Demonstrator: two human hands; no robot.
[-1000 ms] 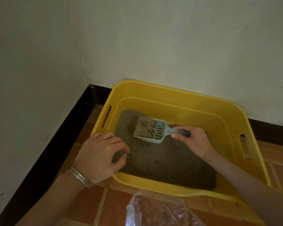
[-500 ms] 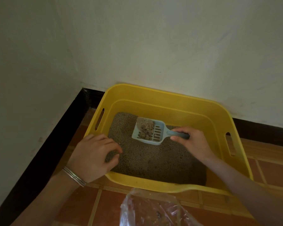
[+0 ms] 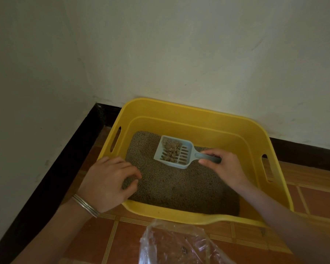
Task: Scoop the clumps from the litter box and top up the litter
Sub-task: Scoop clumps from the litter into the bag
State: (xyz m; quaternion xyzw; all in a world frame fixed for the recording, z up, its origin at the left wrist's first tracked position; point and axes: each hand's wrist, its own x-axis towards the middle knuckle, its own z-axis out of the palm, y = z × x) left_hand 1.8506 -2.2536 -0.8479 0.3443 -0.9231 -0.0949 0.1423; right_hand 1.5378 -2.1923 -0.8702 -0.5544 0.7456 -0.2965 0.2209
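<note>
A yellow litter box (image 3: pixel 187 113) stands in the corner of the room, its floor covered with grey-brown litter (image 3: pixel 171 185). My right hand (image 3: pixel 225 166) grips the handle of a pale blue slotted scoop (image 3: pixel 187 159), held above the litter. Brown clumps (image 3: pixel 171 149) lie in the scoop's bowl. My left hand (image 3: pixel 107 183), with bangles on the wrist, grips the box's near left rim, fingers curled over the edge into the box.
A crumpled clear plastic bag (image 3: pixel 177 244) lies on the orange tiled floor (image 3: pixel 95 242) just in front of the box. White walls with a dark skirting board (image 3: pixel 51 180) close in at left and behind.
Loose litter has sifted out through the scoop's slots, leaving a smaller heap of clumps. The scoop has stayed over the litter, and my left hand has stayed on the rim.
</note>
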